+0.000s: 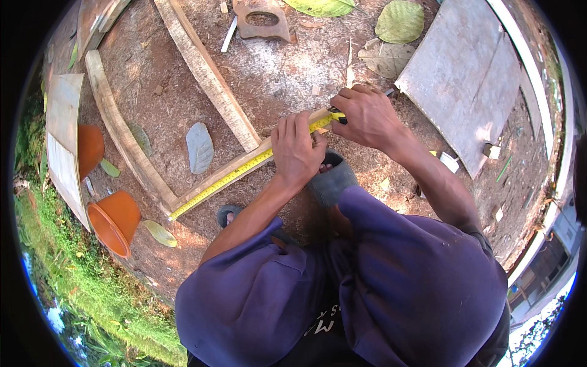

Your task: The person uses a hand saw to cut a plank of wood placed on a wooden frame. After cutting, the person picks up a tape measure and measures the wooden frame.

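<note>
A wooden strip lies slantwise in front of me, joined at its left end to a longer wooden piece. Along its near side runs the yellow blade of a tape measure, its tip close to that left corner. My left hand is closed over strip and blade, fingers bent across the far side and thumb on the near side. At the strip's right end, my right hand is closed around the yellow and black tape measure case, which its fingers partly hide. A dark slender thing pokes out beyond those fingers, its kind unclear.
Another wooden strip ends against the far side of the measured one. Beyond lies a wooden saw handle near sawdust. A grey board is at right, orange pots at left. My sandalled foot is close by.
</note>
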Demonstrator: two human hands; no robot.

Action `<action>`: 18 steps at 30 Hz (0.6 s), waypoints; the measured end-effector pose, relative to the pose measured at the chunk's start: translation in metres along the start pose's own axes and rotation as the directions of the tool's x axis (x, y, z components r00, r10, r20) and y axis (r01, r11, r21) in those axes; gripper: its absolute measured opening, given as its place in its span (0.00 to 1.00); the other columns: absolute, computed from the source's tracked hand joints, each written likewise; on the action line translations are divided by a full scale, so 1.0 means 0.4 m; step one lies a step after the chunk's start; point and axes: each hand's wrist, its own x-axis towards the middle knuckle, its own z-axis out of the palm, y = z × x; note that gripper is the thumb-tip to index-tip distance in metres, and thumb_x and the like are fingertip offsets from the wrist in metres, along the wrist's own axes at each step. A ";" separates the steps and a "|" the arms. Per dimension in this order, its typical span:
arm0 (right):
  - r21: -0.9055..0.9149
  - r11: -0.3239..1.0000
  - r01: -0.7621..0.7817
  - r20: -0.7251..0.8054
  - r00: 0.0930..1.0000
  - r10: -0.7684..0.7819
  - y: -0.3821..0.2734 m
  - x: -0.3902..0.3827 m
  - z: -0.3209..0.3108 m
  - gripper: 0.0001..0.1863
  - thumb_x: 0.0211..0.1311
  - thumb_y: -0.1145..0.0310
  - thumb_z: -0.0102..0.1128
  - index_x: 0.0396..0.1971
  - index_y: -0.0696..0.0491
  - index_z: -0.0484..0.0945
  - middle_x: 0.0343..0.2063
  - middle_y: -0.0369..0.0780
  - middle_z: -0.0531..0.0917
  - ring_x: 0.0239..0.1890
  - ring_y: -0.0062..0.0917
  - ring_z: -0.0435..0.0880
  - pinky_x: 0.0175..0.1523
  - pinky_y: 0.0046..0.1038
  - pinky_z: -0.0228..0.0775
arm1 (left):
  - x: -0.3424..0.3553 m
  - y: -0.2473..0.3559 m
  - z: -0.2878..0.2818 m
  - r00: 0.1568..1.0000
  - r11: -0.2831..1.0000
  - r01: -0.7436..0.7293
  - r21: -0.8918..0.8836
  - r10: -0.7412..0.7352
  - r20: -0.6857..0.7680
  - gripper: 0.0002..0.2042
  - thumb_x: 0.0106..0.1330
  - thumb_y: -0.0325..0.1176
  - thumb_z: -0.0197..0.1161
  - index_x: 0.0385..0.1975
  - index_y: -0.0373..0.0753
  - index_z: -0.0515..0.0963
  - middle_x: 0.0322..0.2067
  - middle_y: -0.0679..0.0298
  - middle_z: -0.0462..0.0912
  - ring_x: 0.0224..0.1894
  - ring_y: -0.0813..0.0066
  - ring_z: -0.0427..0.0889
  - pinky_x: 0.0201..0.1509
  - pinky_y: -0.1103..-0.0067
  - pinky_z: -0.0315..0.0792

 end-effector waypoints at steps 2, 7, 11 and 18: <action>0.005 1.000 -0.003 0.004 1.000 0.003 -0.001 0.001 -0.002 0.17 0.57 0.55 0.67 0.36 0.53 0.83 0.37 0.41 0.84 0.46 0.38 0.84 0.53 0.46 0.73 | 0.000 -0.003 -0.004 1.000 1.000 -0.025 -0.009 0.025 -0.006 0.21 0.58 0.29 0.65 0.52 0.33 0.74 0.43 0.53 0.78 0.46 0.52 0.77 0.50 0.59 0.68; -0.011 1.000 0.003 0.008 1.000 -0.003 0.001 0.004 0.000 0.16 0.57 0.56 0.67 0.36 0.54 0.83 0.37 0.40 0.85 0.46 0.38 0.84 0.51 0.45 0.75 | -0.006 -0.014 -0.002 0.998 0.997 -0.065 -0.039 0.065 -0.013 0.21 0.60 0.28 0.66 0.52 0.31 0.73 0.42 0.51 0.77 0.45 0.51 0.77 0.49 0.60 0.69; -0.014 1.000 -0.005 0.010 1.000 0.005 -0.003 0.004 -0.003 0.16 0.56 0.56 0.67 0.36 0.53 0.83 0.37 0.40 0.85 0.46 0.38 0.84 0.50 0.44 0.75 | -0.004 -0.010 -0.004 0.998 0.998 -0.061 -0.034 0.060 -0.016 0.21 0.59 0.27 0.67 0.52 0.31 0.73 0.42 0.51 0.77 0.45 0.51 0.77 0.49 0.60 0.69; -0.014 1.000 -0.002 -0.009 1.000 0.001 0.002 -0.002 0.002 0.16 0.56 0.56 0.67 0.36 0.54 0.83 0.37 0.41 0.84 0.45 0.39 0.84 0.50 0.45 0.75 | 0.000 -0.001 0.000 1.000 1.000 -0.015 -0.001 0.015 0.016 0.22 0.59 0.29 0.66 0.53 0.31 0.73 0.42 0.52 0.77 0.44 0.51 0.76 0.49 0.59 0.68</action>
